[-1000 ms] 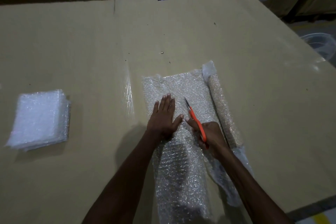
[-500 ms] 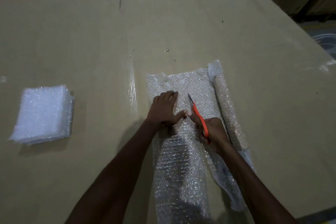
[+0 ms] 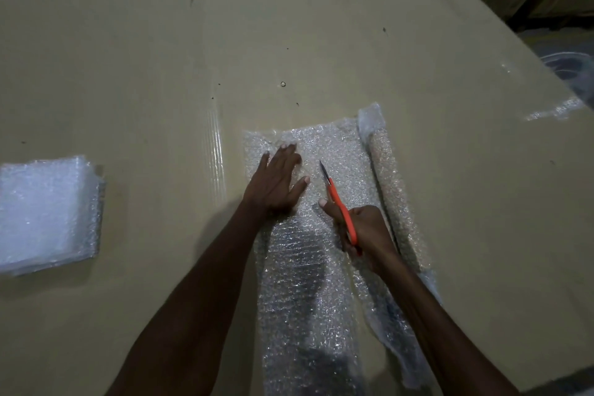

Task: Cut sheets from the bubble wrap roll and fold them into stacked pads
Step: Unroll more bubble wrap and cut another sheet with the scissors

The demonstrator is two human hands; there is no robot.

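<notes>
The left hand (image 3: 276, 183) is laid flat, palm down, with the fingers stretched forward and held together and the thumb spread toward the right hand (image 3: 363, 228). The right hand is curled into a grip, its index finger extended forward. Both bare forearms are reached forward, well apart at the elbows, converging toward the hands.
</notes>
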